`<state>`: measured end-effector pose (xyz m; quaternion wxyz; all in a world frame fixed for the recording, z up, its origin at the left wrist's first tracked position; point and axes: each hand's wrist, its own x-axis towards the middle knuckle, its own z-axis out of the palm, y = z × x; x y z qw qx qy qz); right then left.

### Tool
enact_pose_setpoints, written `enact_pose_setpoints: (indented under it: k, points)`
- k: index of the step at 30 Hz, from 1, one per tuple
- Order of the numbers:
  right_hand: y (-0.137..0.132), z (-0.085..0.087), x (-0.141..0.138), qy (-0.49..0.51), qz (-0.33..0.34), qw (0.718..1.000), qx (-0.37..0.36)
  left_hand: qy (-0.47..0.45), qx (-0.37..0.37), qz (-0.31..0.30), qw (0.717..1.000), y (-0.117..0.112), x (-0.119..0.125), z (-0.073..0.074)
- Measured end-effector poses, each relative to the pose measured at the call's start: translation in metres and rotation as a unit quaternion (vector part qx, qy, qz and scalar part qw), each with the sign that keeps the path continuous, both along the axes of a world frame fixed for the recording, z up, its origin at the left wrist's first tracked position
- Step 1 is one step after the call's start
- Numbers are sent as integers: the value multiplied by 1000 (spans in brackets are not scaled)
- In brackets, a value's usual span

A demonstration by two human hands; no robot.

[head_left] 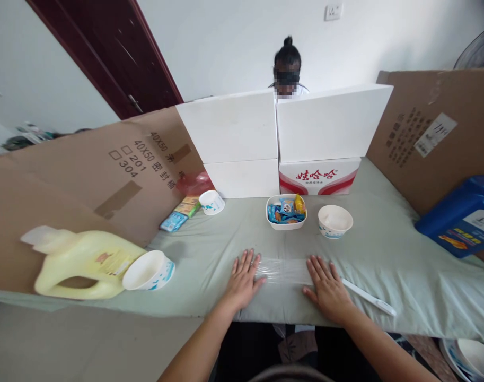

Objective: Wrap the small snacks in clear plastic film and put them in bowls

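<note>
My left hand point(244, 280) lies flat on the pale green cloth point(210, 233), fingers spread and nothing held. My right hand point(328, 291) rests palm down in the same way, also without anything in it. Between them a strip of clear tape point(283, 270) is stuck to the cloth. Just right of my right hand is a long white stick-like object point(369, 297), partly behind the hand; its kind is unclear. Beyond my hands stand a white dish point(286, 226) of small wrapped snacks point(281, 213) and, to its right, a paper bowl point(335, 223).
At the left are a yellow detergent jug point(106, 265), a tilted paper bowl point(150, 271), another paper bowl point(212, 202) and small packets point(174, 220). A blue bottle point(464, 215) leans at the right. White boxes point(237, 130) and cardboard panels point(86, 185) border the table. A person point(288, 69) is behind.
</note>
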<state>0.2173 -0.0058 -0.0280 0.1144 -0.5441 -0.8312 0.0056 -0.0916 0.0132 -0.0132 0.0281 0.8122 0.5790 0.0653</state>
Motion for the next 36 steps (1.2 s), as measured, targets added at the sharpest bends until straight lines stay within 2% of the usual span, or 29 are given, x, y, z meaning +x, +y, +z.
enact_pose_setpoints:
  k: [3, 5, 6, 8, 9, 11, 12, 14, 17, 19, 21, 23, 26, 28, 30, 33, 36]
  points:
    - [-8, -5, 15, 0, 5, 1000, 20, 3, 14, 86, 996, 0, -21, 1]
    - [-16, -6, 18, 5, 10, 1000, 27, -17, 49, 125, 991, -5, -19, 8]
    - [-21, -4, 18, 9, 12, 999, 29, -38, 74, 125, 989, -10, -12, 13]
    - [-32, 3, 16, 23, 15, 999, 27, -91, 112, 73, 987, -25, 11, 24]
    - [-38, 8, 15, 33, 19, 999, 23, -119, 117, 28, 986, -35, 27, 29]
    - [-48, 20, 13, 58, 25, 998, 2, -155, 77, -95, 980, -54, 61, 34]
    - [-51, 26, 14, 74, 29, 997, -16, -160, 53, -155, 973, -62, 77, 34]
    - [-56, 36, 18, 111, 33, 991, -71, -160, 28, -223, 961, -75, 104, 26]
    - [-55, 45, 28, 155, 9, 978, -140, -158, 42, -262, 951, -82, 124, 6]
    - [-52, 49, 33, 171, -6, 974, -146, -175, 49, -286, 941, -84, 127, -2]
    - [-48, 53, 33, 187, 7, 974, -126, -218, 36, -311, 924, -87, 126, -1]
    - [-42, 56, 26, 198, 47, 973, -107, -283, 1, -326, 902, -91, 124, 9]
    - [-35, 55, 11, 182, 123, 971, -94, -376, -69, -305, 872, -92, 125, 31]
    - [-32, 50, 3, 153, 166, 969, -97, -407, -88, -252, 873, -84, 123, 41]
    - [-31, 44, -2, 129, 174, 972, -95, -411, -77, -163, 893, -67, 119, 44]
    - [-32, 39, -3, 118, 153, 978, -81, -365, -31, -33, 930, -34, 107, 38]
    - [-33, 40, -3, 121, 152, 978, -71, -291, 24, 11, 956, -8, 94, 29]
